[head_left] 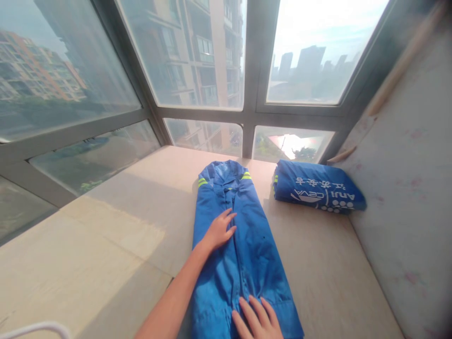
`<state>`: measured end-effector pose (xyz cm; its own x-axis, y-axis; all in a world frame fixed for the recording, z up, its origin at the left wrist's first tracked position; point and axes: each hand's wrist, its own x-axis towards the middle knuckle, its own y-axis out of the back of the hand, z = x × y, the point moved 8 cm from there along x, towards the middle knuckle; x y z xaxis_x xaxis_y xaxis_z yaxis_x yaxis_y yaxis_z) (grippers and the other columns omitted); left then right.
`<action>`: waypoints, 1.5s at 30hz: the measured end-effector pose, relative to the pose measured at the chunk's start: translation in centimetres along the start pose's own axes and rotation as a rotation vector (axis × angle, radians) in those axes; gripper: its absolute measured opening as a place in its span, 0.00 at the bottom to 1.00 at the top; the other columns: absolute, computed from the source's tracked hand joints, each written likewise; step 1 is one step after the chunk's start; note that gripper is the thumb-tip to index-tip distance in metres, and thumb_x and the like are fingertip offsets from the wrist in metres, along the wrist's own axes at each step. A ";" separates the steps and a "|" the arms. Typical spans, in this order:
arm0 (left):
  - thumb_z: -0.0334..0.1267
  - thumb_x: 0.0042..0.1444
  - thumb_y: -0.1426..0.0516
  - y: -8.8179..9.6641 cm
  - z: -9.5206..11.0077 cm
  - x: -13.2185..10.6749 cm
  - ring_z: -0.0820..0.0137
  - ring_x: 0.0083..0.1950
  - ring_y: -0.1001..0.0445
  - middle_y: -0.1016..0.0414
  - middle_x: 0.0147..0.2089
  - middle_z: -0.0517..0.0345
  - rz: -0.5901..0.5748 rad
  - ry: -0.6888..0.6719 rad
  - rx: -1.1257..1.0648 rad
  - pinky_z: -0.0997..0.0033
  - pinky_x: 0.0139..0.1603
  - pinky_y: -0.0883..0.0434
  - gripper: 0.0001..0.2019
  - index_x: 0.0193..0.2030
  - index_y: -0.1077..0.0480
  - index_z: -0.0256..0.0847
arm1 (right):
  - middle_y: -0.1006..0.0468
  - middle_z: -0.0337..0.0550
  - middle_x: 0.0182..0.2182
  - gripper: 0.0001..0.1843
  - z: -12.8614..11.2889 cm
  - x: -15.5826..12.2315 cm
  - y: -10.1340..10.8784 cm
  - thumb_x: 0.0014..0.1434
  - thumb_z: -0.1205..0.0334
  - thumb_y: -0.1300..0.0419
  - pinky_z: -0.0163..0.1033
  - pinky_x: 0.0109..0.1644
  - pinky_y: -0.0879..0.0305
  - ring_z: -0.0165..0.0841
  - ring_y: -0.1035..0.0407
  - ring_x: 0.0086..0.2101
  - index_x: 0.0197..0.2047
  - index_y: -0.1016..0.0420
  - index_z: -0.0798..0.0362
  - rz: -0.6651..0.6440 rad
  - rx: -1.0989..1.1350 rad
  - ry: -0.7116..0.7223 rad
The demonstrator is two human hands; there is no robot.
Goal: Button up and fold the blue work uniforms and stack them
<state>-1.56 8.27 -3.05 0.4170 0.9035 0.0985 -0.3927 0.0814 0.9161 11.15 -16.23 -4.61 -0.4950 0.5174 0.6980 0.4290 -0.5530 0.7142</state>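
A blue work jacket (254,235) with yellow-green stripes lies lengthwise on the pale ledge, its sides folded in and its collar toward the windows. My left hand (221,229) rests on the middle of the jacket beside the front seam, fingers apart. Lower down, near the hem, my right hand (257,318) lies flat on the cloth with its fingers spread; the frame's bottom edge cuts off its wrist. Neither hand grips the fabric.
A folded blue garment with white lettering (318,187) lies at the right, close to the wall (406,197). Grey-framed windows (250,80) border the pale ledge (116,226) at the back and left. A white curved object (38,326) shows at the lower left corner.
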 end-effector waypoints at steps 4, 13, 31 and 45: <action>0.33 0.64 0.51 1.1 1.5 -11.4 0.66 0.68 0.36 0.33 0.67 0.52 0.050 -0.102 0.014 0.59 0.67 0.35 0.22 0.63 0.33 0.46 | 0.21 0.38 0.52 0.19 0.0 0.3 0.2 0.62 0.62 0.45 0.47 0.65 0.46 0.40 0.29 0.50 0.54 0.24 0.41 -0.066 0.062 -0.020; 0.25 0.56 0.50 -0.8 5.3 -25.8 0.58 0.73 0.45 0.41 0.72 0.52 0.160 -0.285 0.369 0.50 0.71 0.44 0.34 0.70 0.42 0.50 | 0.33 0.45 0.64 0.27 2.0 -0.7 4.3 0.60 0.65 0.43 0.53 0.69 0.52 0.44 0.40 0.63 0.64 0.32 0.47 -0.281 0.119 0.022; 0.22 0.48 0.49 -3.2 9.9 -25.1 0.59 0.71 0.43 0.33 0.67 0.54 0.310 -0.243 0.392 0.51 0.72 0.49 0.37 0.68 0.39 0.41 | 0.21 0.44 0.50 0.21 4.2 -3.3 4.9 0.60 0.74 0.50 0.49 0.71 0.53 0.38 0.35 0.59 0.50 0.23 0.50 -0.037 0.094 -0.004; 0.22 0.54 0.53 -1.1 8.9 -26.2 0.59 0.66 0.33 0.26 0.57 0.44 0.389 -0.398 0.326 0.58 0.64 0.30 0.28 0.62 0.31 0.39 | 0.22 0.43 0.53 0.31 5.5 -1.7 5.6 0.46 0.76 0.48 0.44 0.58 0.34 0.40 0.32 0.55 0.53 0.24 0.52 -0.193 0.172 0.094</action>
<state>-4.78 -19.26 -3.16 0.5907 0.6111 0.5268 -0.3334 -0.4097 0.8491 18.56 -16.59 -1.52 -0.6448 0.5349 0.5461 0.4382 -0.3267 0.8374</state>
